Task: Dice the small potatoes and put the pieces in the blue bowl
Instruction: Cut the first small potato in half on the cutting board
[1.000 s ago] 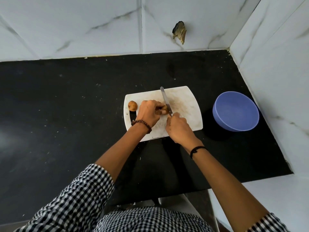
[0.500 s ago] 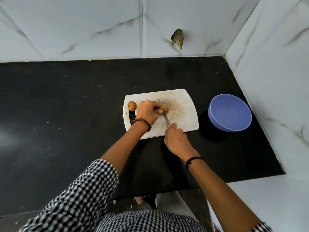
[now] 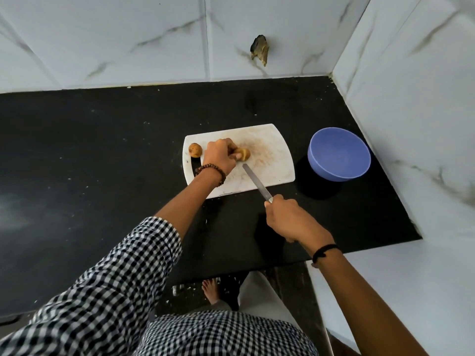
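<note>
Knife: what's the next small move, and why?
Probably bring the knife forward over the potato that the left hand holds on the cutting board, then slice down. The blade, gripped by the right hand, has its tip just short of that potato, and the blue bowl looks empty.

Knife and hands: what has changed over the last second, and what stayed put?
The right hand, gripping the knife, drew back toward the person: the blade lay across the held potato; now its tip stops just short of it, the hand past the near edge of the cutting board. Unchanged: the left hand holds that potato, the second potato lies at the board's left end, the blue bowl stands to the right.
</note>
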The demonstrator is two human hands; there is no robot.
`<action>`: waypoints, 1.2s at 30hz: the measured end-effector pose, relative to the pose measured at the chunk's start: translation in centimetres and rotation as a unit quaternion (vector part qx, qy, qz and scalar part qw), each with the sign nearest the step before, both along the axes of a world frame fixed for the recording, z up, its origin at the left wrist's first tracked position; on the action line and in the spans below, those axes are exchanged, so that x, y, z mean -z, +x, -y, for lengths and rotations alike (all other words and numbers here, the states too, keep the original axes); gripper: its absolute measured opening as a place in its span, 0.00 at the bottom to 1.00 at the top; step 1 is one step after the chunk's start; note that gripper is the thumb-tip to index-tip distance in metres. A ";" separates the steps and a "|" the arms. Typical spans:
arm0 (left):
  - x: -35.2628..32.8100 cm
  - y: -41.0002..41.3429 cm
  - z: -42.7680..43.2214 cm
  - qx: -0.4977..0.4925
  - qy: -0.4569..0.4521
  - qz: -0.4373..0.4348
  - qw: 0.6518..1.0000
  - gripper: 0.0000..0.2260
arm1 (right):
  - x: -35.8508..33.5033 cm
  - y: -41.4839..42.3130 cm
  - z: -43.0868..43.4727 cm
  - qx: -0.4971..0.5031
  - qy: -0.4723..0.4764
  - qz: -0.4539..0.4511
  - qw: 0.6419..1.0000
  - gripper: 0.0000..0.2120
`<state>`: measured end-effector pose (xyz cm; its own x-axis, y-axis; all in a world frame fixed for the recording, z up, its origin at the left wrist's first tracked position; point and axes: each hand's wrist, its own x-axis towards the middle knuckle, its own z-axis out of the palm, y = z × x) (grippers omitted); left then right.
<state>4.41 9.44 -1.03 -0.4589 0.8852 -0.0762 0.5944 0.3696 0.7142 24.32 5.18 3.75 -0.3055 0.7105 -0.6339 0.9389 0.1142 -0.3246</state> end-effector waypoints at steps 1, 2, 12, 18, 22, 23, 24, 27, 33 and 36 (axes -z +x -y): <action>0.0 0.1 0.1 0.003 0.000 -0.003 1.000 0.07 | -0.5 0.4 -0.1 -0.004 -0.007 -0.005 1.000 0.15; 0.1 0.1 0.2 0.010 0.003 -0.008 1.000 0.08 | -0.9 0.9 -0.2 -0.005 -0.007 -0.019 1.000 0.16; 0.8 0.0 1.0 0.043 0.039 -0.023 0.998 0.13 | 1.2 -1.6 -3.3 0.081 0.126 -0.201 0.968 0.12; 1.0 -0.9 2.6 0.021 0.055 0.051 0.997 0.13 | 3.1 -6.0 -7.5 0.029 0.153 -0.223 0.962 0.18; 1.0 -1.6 3.0 0.026 0.054 0.084 0.995 0.14 | 4.3 -7.3 -8.7 -0.029 0.135 -0.238 0.961 0.18; 0.9 -1.7 3.0 0.026 0.053 0.094 0.994 0.14 | 4.4 -7.3 -8.9 -0.035 0.134 -0.240 0.961 0.18; 0.8 -1.8 2.9 0.023 0.054 0.103 0.993 0.14 | 4.5 -7.3 -9.2 -0.039 0.131 -0.244 0.960 0.19; 0.4 -2.0 3.0 -0.009 0.054 0.110 0.992 0.13 | 4.4 -7.8 -10.3 -0.044 0.126 -0.247 0.960 0.19; 0.1 -2.8 3.7 -0.027 0.035 0.104 0.994 0.13 | 2.1 -10.6 -13.4 -0.106 0.184 -0.161 0.964 0.18; 0.1 -2.9 3.9 -0.017 0.035 0.046 0.998 0.13 | 0.7 -13.0 -14.0 -0.221 0.232 -0.061 0.945 0.24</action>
